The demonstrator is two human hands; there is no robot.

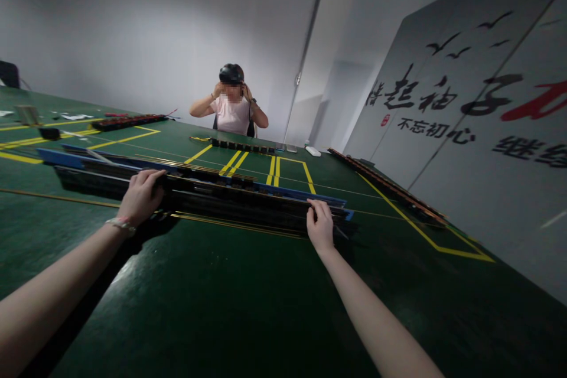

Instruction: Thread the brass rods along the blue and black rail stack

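A long black rack with blue edges (221, 198) lies crosswise on the green table (248, 295), with thin brass-coloured rods along its top and front. My left hand (142, 194) is closed around its left part, the fingers curled over the upper edge. Near the right end my right hand (320, 221) grips the same rack, fingertips on the top edge and thumb at the front. The undersides of both hands' holds are hidden.
Across the table sits a person (233, 106) with a headset, both hands raised to the head. Long dark strips lie at the right (390, 186), back (243, 146) and back left (128, 122). Yellow tape marks the table. A white object (312, 151) rests behind.
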